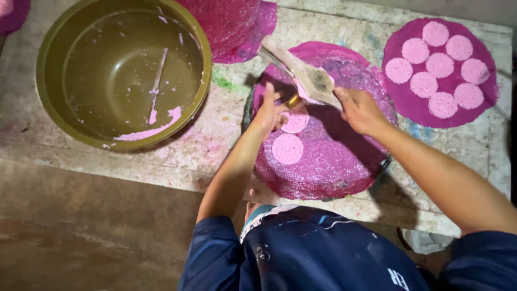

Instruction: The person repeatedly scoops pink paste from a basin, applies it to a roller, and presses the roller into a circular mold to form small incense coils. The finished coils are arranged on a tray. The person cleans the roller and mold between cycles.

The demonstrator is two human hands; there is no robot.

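Fingers (273, 99) of the left hand (267, 112) curl narrowly around a small brass-coloured ring mould (294, 102), pressing it onto a magenta mesh disc (334, 156), while the right hand (360, 110) grips the handle of a paste-smeared wooden spatula (301, 73), its fingers wrapped tight and its blade angled over the mould. Beneath them runs a worn, mottled stone table (215, 145), stained with pink and green smudges; its front edge drops to a dim brown floor (81, 237) in a poorly lit workroom. On the mesh disc, which lies on a dark round tray at the table's near edge, sits one finished pale pink round wafer (287, 149), and a second wet round (295, 122) lies just beside the mould. To the right, well apart, another magenta disc (414, 110) carries eight pale pink rounds packed close together. At far left stands a large olive-green metal basin (124, 73), nearly scraped out: a smear of pink batter (156, 126) clings to its lower wall and a thin streak runs across its bottom. More magenta discs (237, 27) are stacked behind, touching the basin's rim. The person's dark blue sleeves and spattered garment (318, 253) fill the foreground.
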